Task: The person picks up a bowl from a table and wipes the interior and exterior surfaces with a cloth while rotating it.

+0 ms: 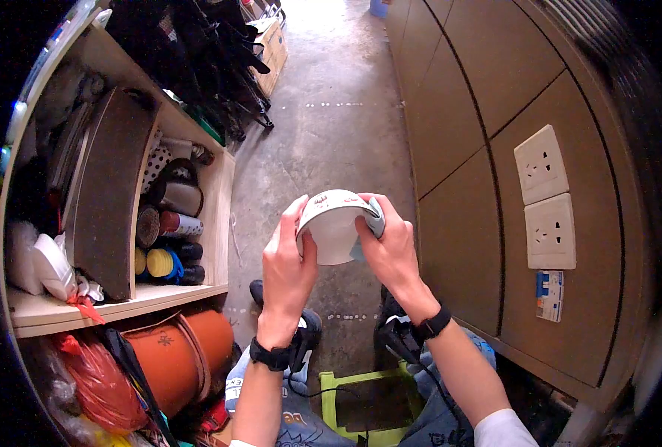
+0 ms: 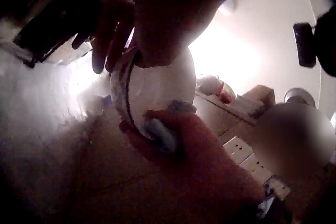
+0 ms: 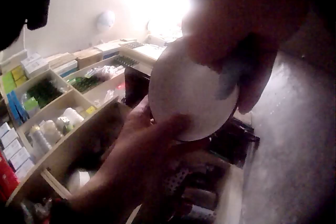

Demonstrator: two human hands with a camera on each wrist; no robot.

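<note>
A white bowl (image 1: 332, 240) with small printed figures on its outside and a dark rim is held up between both hands, tilted so its inside faces the person. My left hand (image 1: 285, 257) grips its left side, thumb inside and fingers behind the wall. On the right side, my right hand (image 1: 391, 249) pinches a pale blue-grey cloth (image 1: 376, 214) over the rim, thumb inside the bowl. The left wrist view shows the cloth (image 2: 161, 136) bunched under that thumb. In the right wrist view, the left thumb lies on the bowl's (image 3: 184, 87) inner wall.
Open wooden shelving (image 1: 223, 223) with bottles and bags stands at left, above an orange-brown drum (image 1: 174, 357) and a red plastic bag (image 1: 96, 384). Brown cabinets (image 1: 450, 164) with sockets (image 1: 543, 167) line the right. A green stool (image 1: 329, 406) is between the legs, over a concrete floor (image 1: 338, 141).
</note>
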